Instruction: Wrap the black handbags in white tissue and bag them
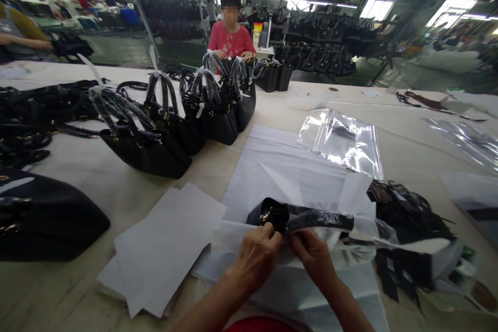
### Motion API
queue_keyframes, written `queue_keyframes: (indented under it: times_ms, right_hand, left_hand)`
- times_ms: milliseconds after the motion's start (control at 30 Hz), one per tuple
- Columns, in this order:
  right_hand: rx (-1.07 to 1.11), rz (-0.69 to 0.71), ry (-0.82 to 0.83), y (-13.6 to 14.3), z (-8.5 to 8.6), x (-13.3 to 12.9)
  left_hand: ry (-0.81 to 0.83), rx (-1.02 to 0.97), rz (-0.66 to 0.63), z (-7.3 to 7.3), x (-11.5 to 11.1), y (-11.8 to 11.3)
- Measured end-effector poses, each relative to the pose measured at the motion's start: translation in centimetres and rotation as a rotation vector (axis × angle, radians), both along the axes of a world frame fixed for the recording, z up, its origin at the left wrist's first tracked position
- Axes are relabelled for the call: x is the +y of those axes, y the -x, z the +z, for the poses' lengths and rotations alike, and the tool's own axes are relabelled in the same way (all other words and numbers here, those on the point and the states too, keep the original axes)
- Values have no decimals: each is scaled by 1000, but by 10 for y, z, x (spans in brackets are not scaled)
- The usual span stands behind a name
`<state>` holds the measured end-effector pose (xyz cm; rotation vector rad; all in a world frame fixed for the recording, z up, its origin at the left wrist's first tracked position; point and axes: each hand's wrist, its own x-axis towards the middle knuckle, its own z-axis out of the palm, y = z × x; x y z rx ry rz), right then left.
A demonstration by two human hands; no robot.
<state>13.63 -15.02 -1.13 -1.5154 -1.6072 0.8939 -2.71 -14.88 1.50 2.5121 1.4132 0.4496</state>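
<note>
A black handbag (278,215) lies on its side on white tissue sheets (288,176), partly wrapped by the paper. Its handle (322,219), covered in clear plastic, stretches to the right. My left hand (259,254) is closed at the bag's top edge, beside a gold-coloured clasp; what its fingertips pinch is too small to make out. Just right of it, my right hand (313,257) has its fingers bent together below the base of the handle, and its fingertips are partly hidden.
White paper sheets (167,244) lie at left, with black handbags (151,150) behind. Clear plastic bags (342,140) lie beyond the tissue; black tags (404,212) are piled at right. A person in a red shirt (231,39) stands across the table (408,140).
</note>
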Motion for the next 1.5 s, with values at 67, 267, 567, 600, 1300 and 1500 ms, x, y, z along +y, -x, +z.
queue_keyframes:
  times_ms: [67,267,567,600,1300,1500]
  right_hand:
    - [-113,23,-46,1,2,1]
    - [-350,89,-123,6,6,0]
    - [162,61,157,-5,5,-32]
    - [262,42,206,-6,5,-35]
    - [956,133,732,9,1,-57]
    - [981,-118,617,24,-2,-61]
  left_hand:
    - [27,7,32,1,3,-1]
    - [-6,-35,97,-1,8,0]
    - [-499,22,-286,-19,-2,17]
    - [-518,27,-327,-18,-1,20]
    - [1067,-1238,164,-24,-49,24]
    - [1214,-1376,82,-25,-53,32]
